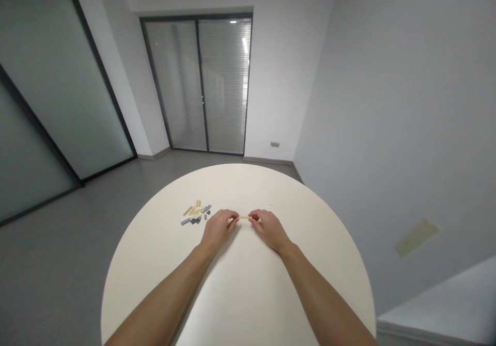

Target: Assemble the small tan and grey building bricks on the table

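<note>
My left fingers (231, 218) and right fingers (252, 217) pinch the ends of a slim tan bar (244, 217). Grey and tan plastic pieces (195, 214) lie beside them on the round counter (248, 289).

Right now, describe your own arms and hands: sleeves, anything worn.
The left forearm and the right forearm are bare, with no sleeve in view. The left hand and the right hand wear no gloves, and neither wrist shows a watch, band or cable. Whether the fingers wear rings is too small to tell.
</note>
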`<state>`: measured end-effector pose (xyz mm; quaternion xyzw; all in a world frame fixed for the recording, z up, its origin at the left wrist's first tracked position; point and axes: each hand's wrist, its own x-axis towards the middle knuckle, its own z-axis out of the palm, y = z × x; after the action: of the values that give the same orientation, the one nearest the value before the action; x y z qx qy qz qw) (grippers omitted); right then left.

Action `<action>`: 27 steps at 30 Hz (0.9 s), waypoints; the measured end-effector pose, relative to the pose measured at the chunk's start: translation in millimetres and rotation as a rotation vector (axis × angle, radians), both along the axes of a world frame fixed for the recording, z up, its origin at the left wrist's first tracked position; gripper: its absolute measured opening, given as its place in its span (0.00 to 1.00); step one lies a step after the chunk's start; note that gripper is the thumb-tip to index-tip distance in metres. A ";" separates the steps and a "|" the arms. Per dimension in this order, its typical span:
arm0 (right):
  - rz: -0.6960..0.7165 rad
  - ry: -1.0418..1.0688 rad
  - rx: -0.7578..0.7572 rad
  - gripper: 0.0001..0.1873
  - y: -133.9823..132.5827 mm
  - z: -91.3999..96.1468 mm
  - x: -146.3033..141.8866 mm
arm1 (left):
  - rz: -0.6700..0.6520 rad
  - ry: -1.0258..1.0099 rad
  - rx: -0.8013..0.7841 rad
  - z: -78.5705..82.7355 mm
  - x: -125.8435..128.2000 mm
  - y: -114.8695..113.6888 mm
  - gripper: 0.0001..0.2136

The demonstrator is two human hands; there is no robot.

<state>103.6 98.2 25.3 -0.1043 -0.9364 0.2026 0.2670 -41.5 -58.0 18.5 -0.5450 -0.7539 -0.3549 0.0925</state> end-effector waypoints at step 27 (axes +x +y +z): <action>0.036 0.021 -0.080 0.09 1.0 -1.1 -1.6 | -0.006 0.037 -0.015 -0.5 0.0 -1.5 0.07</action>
<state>102.1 99.1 24.2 -0.0961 -0.9264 0.2457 0.2687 -41.5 -59.4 18.0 -0.5544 -0.7532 -0.3393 0.1015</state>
